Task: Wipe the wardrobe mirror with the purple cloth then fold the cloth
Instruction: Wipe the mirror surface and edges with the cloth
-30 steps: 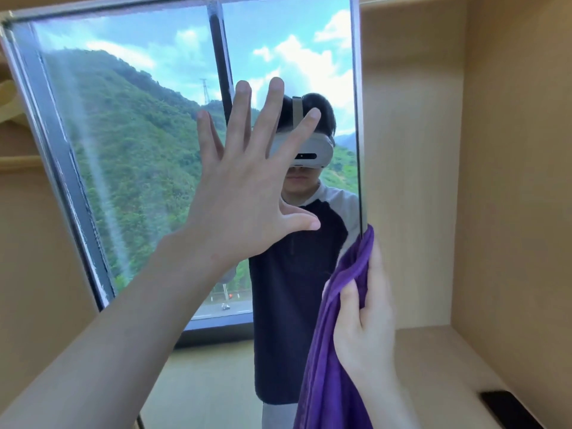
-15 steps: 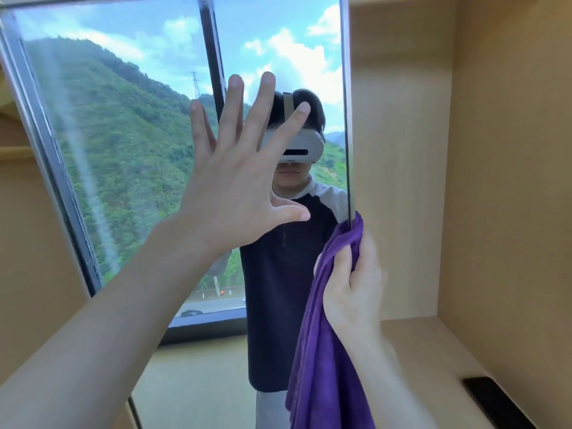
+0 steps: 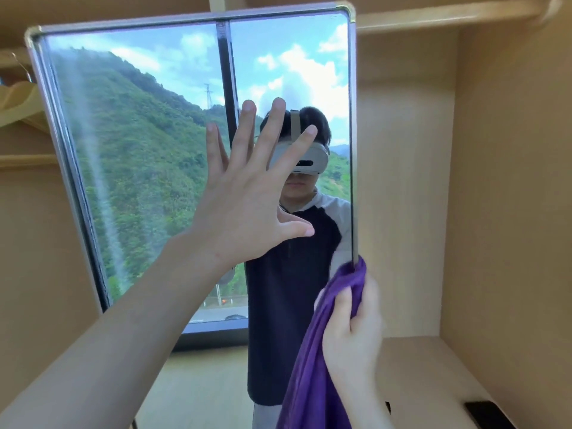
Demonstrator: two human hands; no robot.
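Against the wardrobe mirror (image 3: 148,168) my left hand (image 3: 244,209) is spread wide, fingers straight and splayed over the glass near its middle, thumb pointing toward the mirror's right edge; I cannot tell whether the palm actually touches the glass. At the mirror's lower right edge my right hand (image 3: 356,329) grips the purple cloth (image 3: 312,376), fingers curled round a bunched fold of it. The top of the cloth touches the mirror's right frame, and the rest hangs down below my hand, in front of the mirror's lower right corner. Right of the mirror, well apart from it, a dark flat object (image 3: 489,414) lies on the wardrobe shelf (image 3: 433,370). Left of the mirror's upper corner sits a wooden hanger (image 3: 18,103).
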